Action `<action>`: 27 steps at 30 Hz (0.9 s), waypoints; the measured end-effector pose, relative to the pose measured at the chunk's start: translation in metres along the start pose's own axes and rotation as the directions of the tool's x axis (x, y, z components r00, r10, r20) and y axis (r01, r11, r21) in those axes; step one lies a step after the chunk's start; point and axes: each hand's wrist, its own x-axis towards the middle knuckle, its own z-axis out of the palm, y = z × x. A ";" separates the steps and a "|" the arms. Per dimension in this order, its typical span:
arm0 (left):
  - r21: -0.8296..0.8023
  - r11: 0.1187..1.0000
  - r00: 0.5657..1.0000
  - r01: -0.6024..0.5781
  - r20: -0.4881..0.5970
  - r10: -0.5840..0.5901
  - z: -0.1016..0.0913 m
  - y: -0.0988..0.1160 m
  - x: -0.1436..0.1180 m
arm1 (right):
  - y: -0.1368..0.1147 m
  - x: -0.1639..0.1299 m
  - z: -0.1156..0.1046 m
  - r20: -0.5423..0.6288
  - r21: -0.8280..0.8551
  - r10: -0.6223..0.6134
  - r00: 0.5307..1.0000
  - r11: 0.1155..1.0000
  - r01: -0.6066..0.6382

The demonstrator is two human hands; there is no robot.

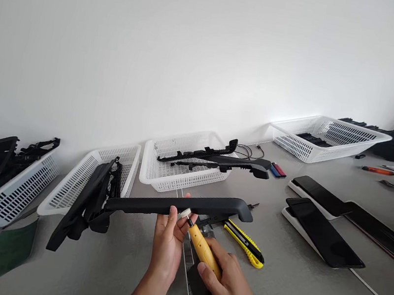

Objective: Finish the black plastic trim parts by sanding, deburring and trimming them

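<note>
Black, the long plastic trim was grasped at centre frame by the left hand, while the right hand was clenched on a yellow-handled tool. A yellow utility knife lay just right; white baskets crowded behind. Open grey tabletop remained toward the lower-right edge.

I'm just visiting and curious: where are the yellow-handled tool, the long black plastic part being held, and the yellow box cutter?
yellow-handled tool (203, 249), head view, middle of its handle.
long black plastic part (158, 205), head view, middle of its bar.
yellow box cutter (244, 243), head view, middle of its body.
</note>
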 end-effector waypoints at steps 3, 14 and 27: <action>-0.003 1.000 1.000 0.031 0.003 -0.031 0.002 -0.001 -0.004 | -0.002 -0.001 -0.001 0.028 -0.022 -0.015 0.999 1.000 0.016; -0.092 0.974 0.978 0.208 0.005 -0.208 -0.002 0.002 -0.005 | -0.005 -0.005 -0.005 0.074 -0.029 -0.018 0.997 0.999 0.020; -0.113 0.987 0.993 0.113 0.059 -0.106 0.001 -0.001 -0.007 | -0.002 -0.004 -0.001 0.014 -0.082 0.017 1.000 0.997 -0.016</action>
